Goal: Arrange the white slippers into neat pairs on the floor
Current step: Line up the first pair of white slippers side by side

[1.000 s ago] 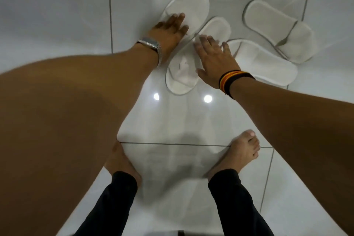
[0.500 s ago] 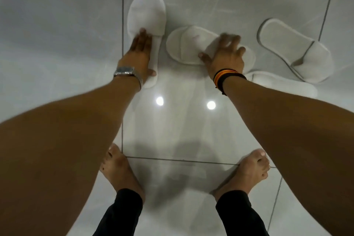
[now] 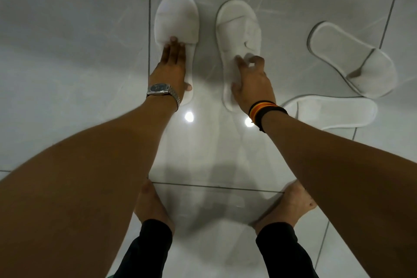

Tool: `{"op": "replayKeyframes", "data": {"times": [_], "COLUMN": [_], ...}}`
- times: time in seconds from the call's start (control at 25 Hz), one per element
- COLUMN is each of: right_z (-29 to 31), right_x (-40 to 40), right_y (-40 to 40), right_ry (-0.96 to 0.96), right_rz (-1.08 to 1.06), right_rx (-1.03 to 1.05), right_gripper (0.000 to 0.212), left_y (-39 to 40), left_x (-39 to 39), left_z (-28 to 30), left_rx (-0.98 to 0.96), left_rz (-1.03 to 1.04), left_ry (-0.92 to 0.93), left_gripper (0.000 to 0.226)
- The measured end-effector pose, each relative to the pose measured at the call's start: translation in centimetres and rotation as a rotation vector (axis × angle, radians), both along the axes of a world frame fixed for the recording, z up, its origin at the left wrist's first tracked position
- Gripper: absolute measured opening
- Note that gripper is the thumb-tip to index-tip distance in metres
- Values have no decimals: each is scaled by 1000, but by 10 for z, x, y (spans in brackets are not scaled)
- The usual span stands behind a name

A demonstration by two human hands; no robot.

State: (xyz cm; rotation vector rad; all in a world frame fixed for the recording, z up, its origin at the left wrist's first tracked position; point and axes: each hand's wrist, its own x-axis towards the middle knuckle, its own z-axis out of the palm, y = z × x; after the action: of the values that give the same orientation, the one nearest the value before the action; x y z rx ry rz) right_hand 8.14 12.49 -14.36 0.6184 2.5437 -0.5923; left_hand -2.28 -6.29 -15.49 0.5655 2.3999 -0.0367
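Two white slippers lie side by side on the grey tiled floor, toes pointing away from me. My left hand [image 3: 172,67], with a metal watch on the wrist, lies flat on the insole of the left slipper [image 3: 177,17], its fingertips at the strap's edge. My right hand [image 3: 251,83], with striped bands on the wrist, grips the heel end of the right slipper [image 3: 238,22], whose strap looks crumpled. A gap of bare floor separates the two slippers.
Two more white slippers lie loose at the right: one angled at the far right [image 3: 352,56], one lying sideways [image 3: 334,113] behind my right wrist. My bare feet [image 3: 149,201] stand on the glossy tiles [image 3: 67,52] below my arms.
The right slipper has turned from lying sideways to pointing away from me, parallel to the left one. My left hand has stayed on the left slipper, which kept its direction.
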Motion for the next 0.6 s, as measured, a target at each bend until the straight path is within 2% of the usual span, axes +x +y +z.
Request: {"op": "replayKeyframes", "data": {"times": [0.16,0.32,0.52,0.6], "right_z": [1,0,4,11], "right_x": [4,11,10,9], "right_y": [-1,0,-8,-21], "right_ry": [43,-8,34,69], "right_rz": [182,324,267,181], "right_rx": [96,171,164,154], "right_gripper": [62,67,61,60], "left_y": [7,-5,2,8], "left_x": [21,24,7,8], "left_z": [-2,-7,-13,-10], "left_rx": [62,122,68,75], "left_rz": [-59,-159,-260,-289], "left_ry": [-23,171,89,146], "left_gripper": [110,100,100,98]}}
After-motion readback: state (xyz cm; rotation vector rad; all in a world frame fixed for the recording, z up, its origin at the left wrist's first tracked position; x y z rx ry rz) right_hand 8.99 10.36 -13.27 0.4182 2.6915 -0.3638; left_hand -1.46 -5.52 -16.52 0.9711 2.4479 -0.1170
